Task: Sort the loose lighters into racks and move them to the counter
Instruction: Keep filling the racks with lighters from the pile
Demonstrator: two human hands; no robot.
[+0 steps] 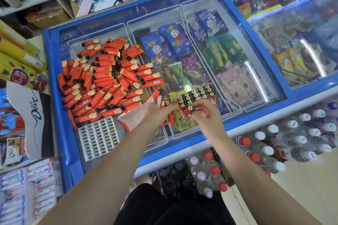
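Observation:
A big pile of loose red lighters (104, 78) lies on the left part of the freezer's glass lid (237, 45). An empty white rack (98, 138) lies flat near the lid's front left corner. A red rack (196, 96) partly filled with upright lighters, black-and-gold tops showing, stands just beyond my hands. My left hand (157, 115) grips a bunch of several red lighters (164, 104). My right hand (204, 113) pinches one lighter (191, 108) at the rack's near edge.
A red-and-white paper box (131, 119) lies under my left wrist. Ice cream packs fill the freezer under the glass. Bottled drinks (274, 148) stand on the floor by the freezer front. Boxes of sweets and a Dove display (34, 107) crowd the left side.

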